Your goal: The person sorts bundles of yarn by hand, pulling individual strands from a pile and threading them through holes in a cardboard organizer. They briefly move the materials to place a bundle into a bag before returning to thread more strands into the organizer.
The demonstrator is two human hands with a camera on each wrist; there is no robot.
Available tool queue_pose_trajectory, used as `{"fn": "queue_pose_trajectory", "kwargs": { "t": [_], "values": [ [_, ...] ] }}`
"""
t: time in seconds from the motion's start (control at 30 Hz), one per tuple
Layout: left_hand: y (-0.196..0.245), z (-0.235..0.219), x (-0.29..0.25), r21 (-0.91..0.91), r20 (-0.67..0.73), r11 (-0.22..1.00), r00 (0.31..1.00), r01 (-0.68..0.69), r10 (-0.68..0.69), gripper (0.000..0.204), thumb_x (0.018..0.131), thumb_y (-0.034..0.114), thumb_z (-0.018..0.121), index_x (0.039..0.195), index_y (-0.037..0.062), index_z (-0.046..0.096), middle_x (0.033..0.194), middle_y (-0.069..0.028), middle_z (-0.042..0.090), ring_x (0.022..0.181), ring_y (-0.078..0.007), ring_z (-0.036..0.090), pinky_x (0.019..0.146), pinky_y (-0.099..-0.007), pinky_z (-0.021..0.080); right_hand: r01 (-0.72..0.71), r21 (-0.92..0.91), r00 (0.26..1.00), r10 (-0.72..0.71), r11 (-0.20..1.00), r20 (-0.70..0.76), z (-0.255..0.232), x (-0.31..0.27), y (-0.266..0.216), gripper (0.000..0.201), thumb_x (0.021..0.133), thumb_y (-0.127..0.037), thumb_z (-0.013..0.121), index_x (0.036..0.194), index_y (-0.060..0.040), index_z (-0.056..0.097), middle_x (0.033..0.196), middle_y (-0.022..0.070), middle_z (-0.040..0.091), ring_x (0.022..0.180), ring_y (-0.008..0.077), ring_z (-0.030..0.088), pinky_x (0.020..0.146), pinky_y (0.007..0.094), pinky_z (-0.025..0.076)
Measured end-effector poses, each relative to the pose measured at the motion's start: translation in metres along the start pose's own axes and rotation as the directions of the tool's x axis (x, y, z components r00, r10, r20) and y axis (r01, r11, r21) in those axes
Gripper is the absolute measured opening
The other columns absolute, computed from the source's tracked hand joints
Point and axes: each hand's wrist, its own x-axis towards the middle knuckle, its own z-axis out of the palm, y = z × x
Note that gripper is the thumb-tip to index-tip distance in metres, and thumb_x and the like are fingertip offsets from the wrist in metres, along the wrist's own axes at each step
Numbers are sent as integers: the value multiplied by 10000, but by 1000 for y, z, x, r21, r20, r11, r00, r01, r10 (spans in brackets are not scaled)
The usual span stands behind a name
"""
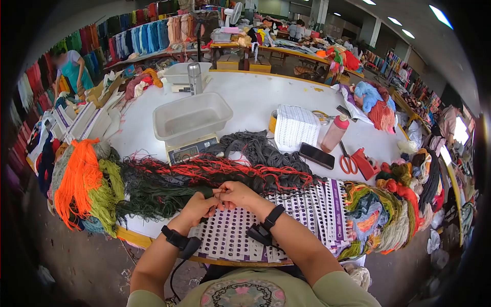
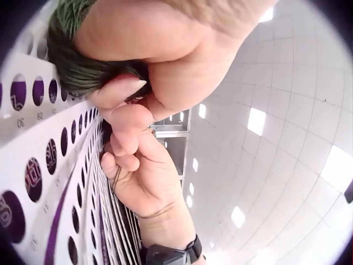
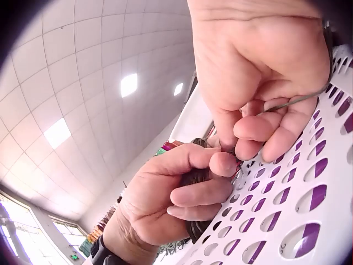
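Both hands meet fingertip to fingertip over the near edge of the table. My left hand (image 1: 198, 209) grips a bundle of dark green thread (image 2: 74, 63), its fingers curled round the skein. Close against it, my right hand (image 1: 237, 195) pinches a thin dark strand (image 3: 295, 101), which runs across its curled fingers in the right wrist view. Under the hands lie overlapping white punched thread cards (image 1: 230, 233) with rows of holes and purple print. A heap of dark green thread (image 1: 153, 198) spreads to the left of the hands.
Black and red thread (image 1: 220, 162) lies beyond the hands. Behind it are a scale (image 1: 192, 149) bearing a plastic tub (image 1: 192, 120), a phone (image 1: 316, 156), a pink bottle (image 1: 335, 134) and red-handled scissors (image 1: 348, 163). Orange thread (image 1: 79, 179) hangs at left; multicoloured skeins (image 1: 378, 220) lie right.
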Motion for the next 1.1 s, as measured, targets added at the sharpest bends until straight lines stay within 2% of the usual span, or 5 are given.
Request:
{"fn": "queue_pose_trajectory", "kwargs": {
  "t": [0.37, 0.57, 0.67, 0.8, 1.1],
  "values": [
    [-21, -5, 11, 276, -49, 960, 998, 49, -37, 231, 894, 155, 550, 806, -12, 684, 668, -86, 670, 433, -90, 504, 388, -228, 342, -44, -21, 999, 44, 999, 7, 0, -4, -6, 247, 895, -187, 668, 1026, 11, 600, 701, 33, 594, 569, 85, 544, 507, 218, 431],
    [-20, 5, 5, 251, -65, 963, 990, -102, 122, 243, 875, 177, 565, 777, 14, 716, 629, -34, 667, 410, -80, 483, 397, -242, 353, -17, -54, 999, 20, 998, 40, 3, -10, -12, 230, 895, -182, 666, 1029, -6, 602, 740, 27, 602, 601, 77, 545, 524, 217, 438],
    [-20, 1, 1, 438, -132, 899, 988, -15, 81, 241, 849, 243, 584, 766, 86, 747, 540, -37, 620, 400, -88, 492, 407, -256, 367, -3, -86, 1000, 4, 996, 16, 1, -3, 2, 196, 910, -152, 638, 1039, -8, 600, 744, 29, 611, 611, 83, 563, 535, 216, 449],
    [-27, 0, 1, 319, -62, 935, 981, -157, 186, 179, 896, 157, 536, 852, 31, 656, 737, -57, 694, 475, -99, 555, 450, -255, 437, -23, -120, 1000, 22, 993, -4, 2, -3, -2, 225, 904, -157, 646, 1024, 27, 599, 712, 53, 619, 567, 96, 560, 517, 230, 450],
    [-33, -3, 4, 272, -54, 942, 975, -194, 217, 255, 883, 186, 562, 775, -15, 677, 693, -70, 696, 474, -111, 587, 452, -261, 471, -10, -145, 1000, 12, 989, 8, 1, -7, -3, 203, 916, -177, 630, 1025, -8, 606, 675, 24, 586, 551, 85, 529, 521, 214, 427]
  ]
}}
